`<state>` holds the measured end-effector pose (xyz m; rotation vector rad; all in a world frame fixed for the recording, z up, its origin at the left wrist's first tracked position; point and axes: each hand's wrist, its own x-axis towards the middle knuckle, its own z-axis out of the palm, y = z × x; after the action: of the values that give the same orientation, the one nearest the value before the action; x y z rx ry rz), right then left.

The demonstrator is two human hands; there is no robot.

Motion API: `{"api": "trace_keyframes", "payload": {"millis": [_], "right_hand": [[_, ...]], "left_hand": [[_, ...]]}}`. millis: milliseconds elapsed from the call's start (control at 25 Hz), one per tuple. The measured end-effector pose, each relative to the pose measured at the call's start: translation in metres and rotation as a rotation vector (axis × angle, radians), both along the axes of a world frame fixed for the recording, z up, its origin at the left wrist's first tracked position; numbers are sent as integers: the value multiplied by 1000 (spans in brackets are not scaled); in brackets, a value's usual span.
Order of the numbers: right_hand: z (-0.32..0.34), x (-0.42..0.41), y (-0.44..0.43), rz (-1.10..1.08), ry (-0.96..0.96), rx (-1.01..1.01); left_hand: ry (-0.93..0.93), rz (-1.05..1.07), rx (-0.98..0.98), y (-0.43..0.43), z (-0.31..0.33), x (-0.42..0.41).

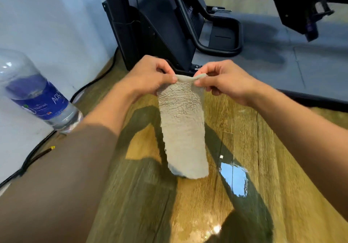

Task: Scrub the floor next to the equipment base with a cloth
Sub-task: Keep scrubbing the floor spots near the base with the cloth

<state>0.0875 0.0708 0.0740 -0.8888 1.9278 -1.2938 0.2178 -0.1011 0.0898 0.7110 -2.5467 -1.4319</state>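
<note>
A pale grey terry cloth [183, 129] hangs down in the air over the wooden floor [254, 148]. My left hand [148, 75] pinches its top left corner and my right hand [224, 80] pinches its top right corner, so the cloth's upper edge is stretched between them. The black equipment base [150, 41] stands just beyond my hands, where the floor meets the wall. A wet, shiny patch [233, 178] lies on the floor to the right of the cloth's lower end.
A plastic water bottle [37, 94] with a blue label stands at the left by the white wall [47, 16]. A black cable [90, 84] runs along the wall's foot. A grey mat [282, 58] with black machine parts lies to the right.
</note>
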Motion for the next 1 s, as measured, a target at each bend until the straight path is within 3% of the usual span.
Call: {"api": "trace_keyframes", "payload": {"millis": [120, 200, 280, 360, 400, 480, 560, 640, 800, 880, 1000], "right_hand": [[-46, 7, -7, -12, 273, 57], [-77, 14, 2, 130, 352, 194], [-97, 18, 17, 375, 322, 454], [-109, 12, 24, 453, 193, 587], [-113, 7, 23, 384, 178, 555], [-124, 1, 14, 213, 372, 476], [-136, 5, 3, 227, 605, 535], [-144, 11, -7, 245, 692, 596], [-129, 12, -12, 20, 831, 367], [-121, 15, 6, 59, 783, 304], [-118, 28, 40, 392, 635, 466]], "left_hand": [[-91, -69, -228, 11, -47, -6], [-222, -188, -201, 25, -80, 5], [-379, -302, -109, 36, -108, 17], [-406, -288, -111, 39, -131, 16], [-388, -202, -152, 38, -139, 12], [-398, -45, -304, 34, -150, -2], [-465, -88, -440, 37, -163, -11], [-495, -113, -498, 40, -169, -19], [-301, 38, -539, 33, -152, -23], [-224, -62, -451, 33, -142, -8], [-353, -410, -423, 50, -145, 27]]}}
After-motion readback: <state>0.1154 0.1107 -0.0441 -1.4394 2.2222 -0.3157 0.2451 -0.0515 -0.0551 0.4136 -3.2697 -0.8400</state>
